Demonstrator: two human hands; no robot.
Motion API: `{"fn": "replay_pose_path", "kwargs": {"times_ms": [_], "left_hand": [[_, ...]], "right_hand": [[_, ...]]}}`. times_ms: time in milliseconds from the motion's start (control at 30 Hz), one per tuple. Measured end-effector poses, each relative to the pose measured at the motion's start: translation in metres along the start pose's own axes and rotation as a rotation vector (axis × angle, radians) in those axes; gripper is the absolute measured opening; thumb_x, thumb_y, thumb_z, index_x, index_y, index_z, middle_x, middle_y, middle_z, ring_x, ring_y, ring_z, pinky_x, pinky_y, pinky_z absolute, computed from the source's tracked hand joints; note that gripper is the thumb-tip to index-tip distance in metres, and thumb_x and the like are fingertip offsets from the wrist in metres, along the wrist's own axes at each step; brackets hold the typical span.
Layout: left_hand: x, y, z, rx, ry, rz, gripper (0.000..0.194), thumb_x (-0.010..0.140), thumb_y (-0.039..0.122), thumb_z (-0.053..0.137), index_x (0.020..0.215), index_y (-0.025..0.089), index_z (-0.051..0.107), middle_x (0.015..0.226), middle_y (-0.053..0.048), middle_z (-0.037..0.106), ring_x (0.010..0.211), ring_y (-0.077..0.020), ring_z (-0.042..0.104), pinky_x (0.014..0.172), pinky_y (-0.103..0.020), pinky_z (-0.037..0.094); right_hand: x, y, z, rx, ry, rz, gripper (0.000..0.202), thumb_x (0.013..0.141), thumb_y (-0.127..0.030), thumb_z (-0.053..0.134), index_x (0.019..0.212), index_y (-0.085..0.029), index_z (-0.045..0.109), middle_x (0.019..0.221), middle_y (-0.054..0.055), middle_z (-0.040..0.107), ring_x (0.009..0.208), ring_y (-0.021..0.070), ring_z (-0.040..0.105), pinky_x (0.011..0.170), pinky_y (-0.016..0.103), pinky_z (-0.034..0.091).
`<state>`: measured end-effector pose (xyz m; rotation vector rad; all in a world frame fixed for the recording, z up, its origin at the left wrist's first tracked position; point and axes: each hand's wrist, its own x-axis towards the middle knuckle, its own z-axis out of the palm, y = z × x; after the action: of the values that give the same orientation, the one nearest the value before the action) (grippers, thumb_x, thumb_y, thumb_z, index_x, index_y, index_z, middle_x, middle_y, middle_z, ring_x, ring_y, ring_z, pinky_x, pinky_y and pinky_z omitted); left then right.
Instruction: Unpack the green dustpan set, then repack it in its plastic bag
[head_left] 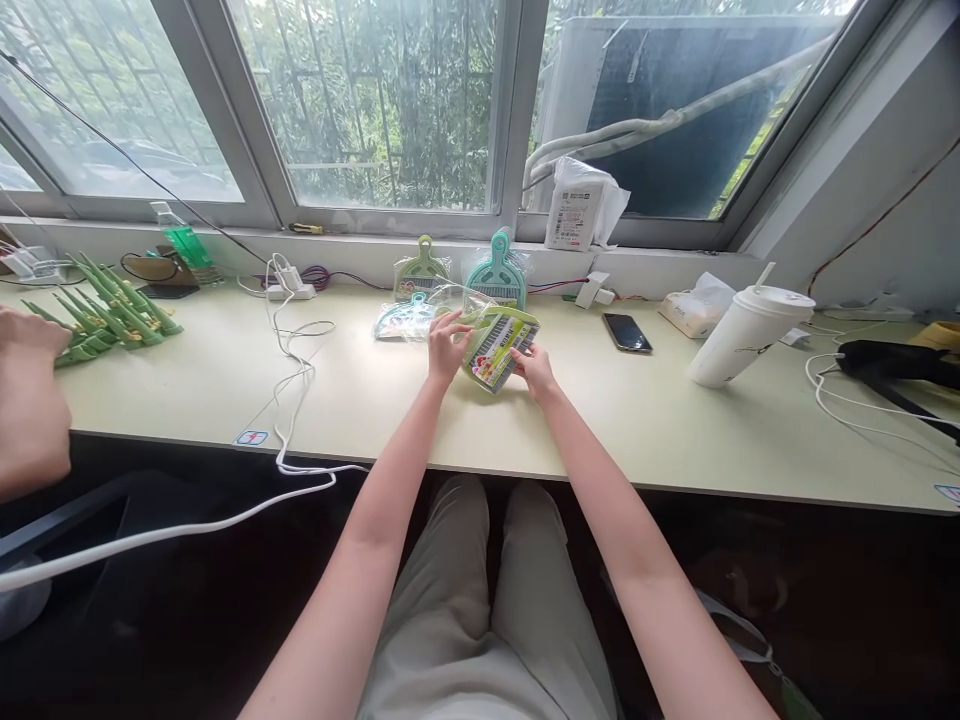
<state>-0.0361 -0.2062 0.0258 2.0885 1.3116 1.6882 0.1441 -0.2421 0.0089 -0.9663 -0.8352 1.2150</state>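
Both hands clamp one packaged green dustpan set (499, 348) on the desk (600, 420): left hand (448, 347) at 9 o'clock, right hand (534, 370) at 4 o'clock.

A long pale desk (675, 420) runs beneath a row of grey-framed sliding windows (375, 100), daylight filtering in through dense green foliage outside. A white sill (675, 262) lines the wall below the glass. At right, a grey wall (885, 200) angles in, with a thin cable running across it. The space under the desk lies in deep shadow.
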Motion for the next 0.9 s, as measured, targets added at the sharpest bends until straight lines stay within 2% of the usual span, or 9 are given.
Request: {"fn": "replay_pose_path", "kwargs": {"times_ms": [133,200,333,400,433,500,600,800,900], "left_hand": [[-0.004,0.013,0.000,-0.040,-0.072,0.010,0.011,0.084,0.028,0.065,0.086,0.023,0.075,0.120,-0.007,0.067,0.122,-0.0272,0.052,0.111,-0.048,0.034],[-0.007,0.022,-0.001,-0.032,-0.044,0.017,0.019,0.084,0.032,0.066,0.100,0.024,0.073,0.133,-0.007,0.060,0.132,-0.0285,0.044,0.115,-0.049,0.028],[-0.007,0.027,-0.008,-0.097,0.266,-0.145,0.074,0.077,0.041,0.074,0.142,0.025,0.042,0.160,-0.010,0.024,0.148,-0.0286,0.018,0.119,-0.046,0.020],[-0.003,0.021,-0.009,-0.286,0.340,-0.334,0.089,0.076,0.042,0.075,0.149,0.026,0.026,0.160,-0.013,0.020,0.146,-0.0274,0.025,0.115,-0.044,0.029],[-0.002,0.017,-0.009,-0.428,0.294,-0.436,0.089,0.078,0.043,0.073,0.149,0.026,0.023,0.158,-0.014,0.026,0.142,-0.0269,0.034,0.112,-0.043,0.035],[0.000,0.012,-0.005,-0.727,0.054,-0.586,0.081,0.080,0.044,0.070,0.147,0.026,0.028,0.146,-0.015,0.045,0.128,-0.0256,0.052,0.102,-0.041,0.046],[-0.005,0.011,0.005,-0.945,-0.302,-0.610,0.071,0.075,0.043,0.075,0.137,0.024,0.045,0.123,-0.011,0.064,0.110,-0.0247,0.064,0.092,-0.038,0.052],[-0.017,0.021,0.012,-0.874,-0.611,-0.569,0.063,0.077,0.053,0.070,0.130,0.023,0.055,0.124,-0.012,0.065,0.112,-0.0289,0.062,0.092,-0.044,0.051],[-0.015,0.023,0.008,-0.951,-0.608,-0.534,0.057,0.082,0.057,0.062,0.128,0.023,0.058,0.128,-0.011,0.064,0.119,-0.0286,0.059,0.097,-0.043,0.047]], "right_hand": [[0.000,0.005,0.005,0.026,-0.019,-0.035,0.015,0.080,-0.009,0.069,0.092,-0.016,0.062,0.081,0.001,0.073,0.071,0.0141,0.070,0.081,0.039,0.063],[0.001,0.005,0.004,0.078,0.031,-0.050,0.015,0.080,-0.010,0.069,0.091,-0.016,0.061,0.082,0.001,0.073,0.073,0.0138,0.070,0.084,0.039,0.062],[0.000,0.001,-0.001,0.181,0.076,-0.097,0.013,0.081,-0.011,0.067,0.090,-0.017,0.061,0.086,0.001,0.073,0.081,0.0141,0.071,0.089,0.036,0.060],[-0.001,-0.001,-0.002,0.212,0.076,-0.110,0.012,0.081,-0.012,0.067,0.089,-0.017,0.061,0.088,0.002,0.073,0.084,0.0148,0.072,0.090,0.036,0.060],[-0.002,-0.002,-0.003,0.215,0.069,-0.110,0.012,0.081,-0.012,0.067,0.089,-0.017,0.061,0.089,0.002,0.073,0.084,0.0152,0.072,0.091,0.036,0.060],[-0.003,-0.002,-0.002,0.199,0.047,-0.104,0.012,0.080,-0.012,0.068,0.090,-0.016,0.062,0.089,0.003,0.073,0.084,0.0159,0.072,0.091,0.037,0.060],[-0.003,-0.001,0.001,0.191,0.037,-0.106,0.013,0.080,-0.012,0.069,0.090,-0.016,0.062,0.089,0.003,0.073,0.086,0.0168,0.072,0.091,0.039,0.060],[0.001,-0.002,0.000,0.232,0.125,-0.071,0.012,0.080,-0.009,0.066,0.087,-0.017,0.061,0.088,0.003,0.073,0.086,0.0168,0.072,0.090,0.039,0.060],[0.002,-0.003,0.000,0.254,0.115,-0.081,0.013,0.079,-0.011,0.069,0.087,-0.017,0.060,0.090,0.003,0.073,0.089,0.0169,0.071,0.091,0.038,0.060]]}}
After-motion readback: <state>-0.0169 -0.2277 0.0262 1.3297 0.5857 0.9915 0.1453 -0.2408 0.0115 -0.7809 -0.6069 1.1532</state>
